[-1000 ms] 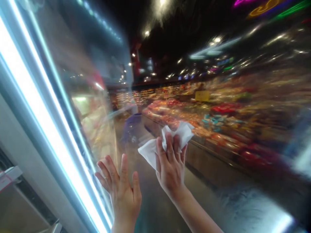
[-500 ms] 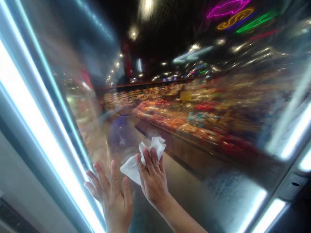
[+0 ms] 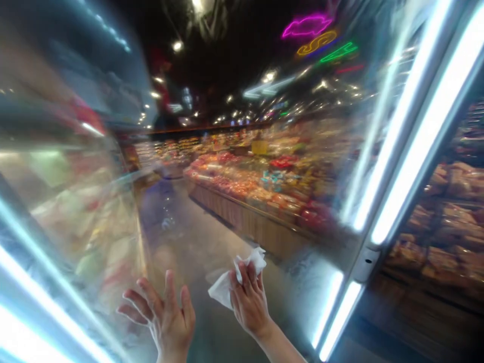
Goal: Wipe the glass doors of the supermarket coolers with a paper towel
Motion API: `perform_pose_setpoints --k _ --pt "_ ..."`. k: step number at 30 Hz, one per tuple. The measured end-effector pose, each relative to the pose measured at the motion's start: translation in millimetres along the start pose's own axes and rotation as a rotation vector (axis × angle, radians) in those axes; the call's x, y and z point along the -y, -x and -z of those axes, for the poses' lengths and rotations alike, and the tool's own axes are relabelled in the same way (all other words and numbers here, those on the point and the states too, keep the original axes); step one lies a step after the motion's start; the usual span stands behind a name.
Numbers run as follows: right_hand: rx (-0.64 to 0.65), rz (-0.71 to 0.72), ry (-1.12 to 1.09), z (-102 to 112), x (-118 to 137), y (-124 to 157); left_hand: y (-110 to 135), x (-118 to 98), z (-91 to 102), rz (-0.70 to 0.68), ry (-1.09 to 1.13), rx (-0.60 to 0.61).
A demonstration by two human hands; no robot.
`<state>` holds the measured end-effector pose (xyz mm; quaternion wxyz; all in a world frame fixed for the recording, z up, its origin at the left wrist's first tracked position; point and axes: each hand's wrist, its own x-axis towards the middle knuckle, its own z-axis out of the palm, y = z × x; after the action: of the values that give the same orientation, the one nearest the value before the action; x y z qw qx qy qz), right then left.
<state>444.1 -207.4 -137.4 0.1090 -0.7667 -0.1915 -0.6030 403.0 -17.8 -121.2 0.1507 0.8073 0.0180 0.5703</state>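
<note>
My right hand (image 3: pixel 250 301) presses a crumpled white paper tissue (image 3: pixel 221 289) against a glass pane (image 3: pixel 212 242), with its fingers laid over the tissue. One loose corner of the tissue sticks out to the left of the fingers. To the left, my left hand (image 3: pixel 166 317) is raised with its fingers spread and nothing in it. Whether its fingertips touch the glass cannot be made out.
Bright light strips (image 3: pixel 427 126) run along the pane's right frame, and more glow at lower left. Beyond that frame are shelves of packaged goods (image 3: pixel 454 222). In the glass show a blurred produce stand (image 3: pixel 227 191), an aisle and neon signs (image 3: pixel 316 43).
The view has swung right, bringing in the right frame and shelves. Both hands sit lower in the picture. My right hand, still on the tissue, appears slightly further right; my left hand stays spread.
</note>
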Motion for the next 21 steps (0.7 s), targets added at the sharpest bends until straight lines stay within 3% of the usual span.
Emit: perform_pose_setpoints --k 2,6,12,18,21 --pt "0.006 -0.061 0.029 4 -33 8 12 -15 -10.3 -0.032 -0.009 0.01" --pt "0.011 -0.162 0.057 14 -89 -1 24 -60 -31.6 -0.098 0.001 0.029" --pt "0.046 -0.147 0.074 27 -135 53 33 -123 -57.7 -0.174 -0.033 0.005" --pt "0.02 -0.166 0.032 48 -201 32 46 -175 -76.0 -0.16 0.001 0.028" --pt "0.008 -0.155 0.047 49 -212 51 53 -192 -87.7 -0.155 0.034 0.038"
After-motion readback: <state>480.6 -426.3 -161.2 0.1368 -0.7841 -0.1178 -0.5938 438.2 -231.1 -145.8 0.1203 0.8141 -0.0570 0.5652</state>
